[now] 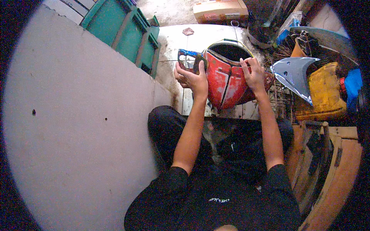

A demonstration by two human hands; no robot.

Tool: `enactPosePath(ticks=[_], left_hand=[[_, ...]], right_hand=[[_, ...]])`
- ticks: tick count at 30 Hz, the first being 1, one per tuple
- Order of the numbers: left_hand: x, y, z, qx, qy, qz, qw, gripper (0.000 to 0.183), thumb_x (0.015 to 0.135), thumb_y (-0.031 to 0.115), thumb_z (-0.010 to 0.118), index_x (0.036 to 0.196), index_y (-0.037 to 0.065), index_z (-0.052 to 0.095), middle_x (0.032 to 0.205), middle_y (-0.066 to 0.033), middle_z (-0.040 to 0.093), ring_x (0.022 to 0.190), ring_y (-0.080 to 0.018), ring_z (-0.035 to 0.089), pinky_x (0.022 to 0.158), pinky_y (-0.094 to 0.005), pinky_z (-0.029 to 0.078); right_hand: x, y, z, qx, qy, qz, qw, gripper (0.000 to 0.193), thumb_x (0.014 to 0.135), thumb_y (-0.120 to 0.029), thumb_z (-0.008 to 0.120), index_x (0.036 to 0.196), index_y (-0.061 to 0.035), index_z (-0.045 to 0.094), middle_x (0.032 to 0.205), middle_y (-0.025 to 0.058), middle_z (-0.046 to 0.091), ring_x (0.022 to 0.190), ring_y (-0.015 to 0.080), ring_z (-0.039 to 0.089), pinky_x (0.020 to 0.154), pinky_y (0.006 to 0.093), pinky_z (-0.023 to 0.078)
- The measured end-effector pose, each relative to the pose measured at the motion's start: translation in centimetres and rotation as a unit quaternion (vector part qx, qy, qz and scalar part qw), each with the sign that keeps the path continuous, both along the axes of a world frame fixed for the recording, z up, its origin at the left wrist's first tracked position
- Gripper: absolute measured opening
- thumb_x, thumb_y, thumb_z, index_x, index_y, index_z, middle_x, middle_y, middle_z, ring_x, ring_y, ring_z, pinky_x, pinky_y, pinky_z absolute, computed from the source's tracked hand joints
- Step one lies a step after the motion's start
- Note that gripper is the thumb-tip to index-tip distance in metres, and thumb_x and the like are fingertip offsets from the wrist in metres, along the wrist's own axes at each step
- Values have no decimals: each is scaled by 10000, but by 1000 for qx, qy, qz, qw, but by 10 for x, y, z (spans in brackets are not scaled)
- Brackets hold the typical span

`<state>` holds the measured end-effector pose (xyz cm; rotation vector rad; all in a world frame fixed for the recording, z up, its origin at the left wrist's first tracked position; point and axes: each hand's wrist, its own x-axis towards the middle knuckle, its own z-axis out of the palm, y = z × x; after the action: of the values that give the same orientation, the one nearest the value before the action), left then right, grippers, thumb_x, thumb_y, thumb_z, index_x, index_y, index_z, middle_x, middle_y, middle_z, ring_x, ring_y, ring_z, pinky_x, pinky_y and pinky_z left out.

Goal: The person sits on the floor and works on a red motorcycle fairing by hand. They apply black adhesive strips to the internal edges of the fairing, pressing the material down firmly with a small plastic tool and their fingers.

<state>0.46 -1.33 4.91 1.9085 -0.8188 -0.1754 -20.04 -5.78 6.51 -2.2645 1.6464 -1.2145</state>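
Note:
In my left hand (194,79) is a blue-and-black tool (188,54) with a loop-shaped frame; the thumb and fingers close around its lower part. Right beside it stands a scuffed red shell-like body (225,82) with a black line down its middle and a wide dark opening on top. A thin handle with a dark grip (231,40) arches at the far rim of that opening. My right hand (254,75) is at the right side of the opening, its thumb and fingertips bent together near the rim; what they pinch, if anything, is too small to tell.
A pale wall (88,115) fills the left, with a green crate (115,25) beyond it. On the right are a grey pointed panel (295,73), a yellow jerrycan (325,92) and a wooden frame (343,154). A cardboard box (220,10) lies at the back on the floor.

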Motion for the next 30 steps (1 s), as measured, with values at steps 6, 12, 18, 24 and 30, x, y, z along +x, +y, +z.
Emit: enactPosePath(ticks=[6, 12, 18, 24, 30], left_hand=[[-3, 32, -24, 18, 36, -25, 999, 1027, 756, 458, 805, 1473, 47, 196, 1438, -283, 280, 1335, -428, 271, 1068, -578, 229], [4, -6, -3, 25, 42, 2, 999, 1008, 781, 514, 759, 1468, 30, 202, 1420, -315, 279, 1332, -452, 280, 1078, -576, 223], [4, 30, -45, -16, -9, -12, 1000, 1023, 781, 576, 731, 1472, 32, 209, 1446, -256, 239, 1357, -422, 230, 1085, -585, 161], [26, -4, -22, 54, 59, 15, 997, 1080, 762, 651, 702, 1489, 44, 182, 1495, -290, 175, 1408, -452, 167, 1091, -609, 158], [20, 31, -33, 111, 95, -27, 989, 1218, 698, 698, 727, 1528, 72, 90, 1529, -316, 108, 1433, -463, 109, 1116, -611, 134]], right_hand=[[-10, -3, -3, 5, 8, -3, 1000, 262, 949, -375, 576, 869, -128, 606, 868, 92, 580, 839, 321, 582, 726, 449, 434], [-1, 1, 2, 27, -33, 23, 999, 276, 947, -385, 577, 871, -121, 607, 850, 95, 579, 810, 328, 589, 717, 473, 440], [-6, -4, 2, -7, -27, 23, 999, 265, 953, -357, 574, 862, -109, 600, 836, 102, 574, 801, 335, 591, 706, 476, 438], [3, 3, 4, 27, -13, 14, 999, 269, 954, -361, 568, 860, -112, 600, 845, 95, 579, 810, 330, 584, 735, 473, 434], [-5, -2, 1, -9, 6, -4, 1000, 252, 953, -358, 567, 870, -124, 607, 853, 91, 582, 827, 324, 587, 750, 479, 432]])
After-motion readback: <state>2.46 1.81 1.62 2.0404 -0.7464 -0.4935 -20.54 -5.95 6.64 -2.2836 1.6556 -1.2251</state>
